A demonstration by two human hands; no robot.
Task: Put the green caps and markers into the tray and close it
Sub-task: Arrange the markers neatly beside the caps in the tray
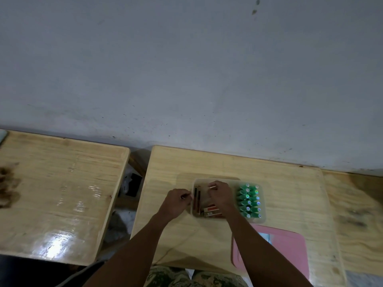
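One flat pink lid [290, 245] lies nearest, just right of the right forearm. The left hand [177, 201] pinches one thin stick at the left rim of the clear plastic tray [262, 219], and the right hand [219, 195], over the tray, pinches another. Right of that hand, about twelve green caps [248, 200] stand in two rows inside the tray.

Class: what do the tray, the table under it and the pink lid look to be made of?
Tray: clear plastic, probably; the table shows through its walls.
Table: pale wood with visible grain, apparently varnished, though the sheen is faint.
Pink lid: likely matte opaque plastic; smooth, rounded corner.
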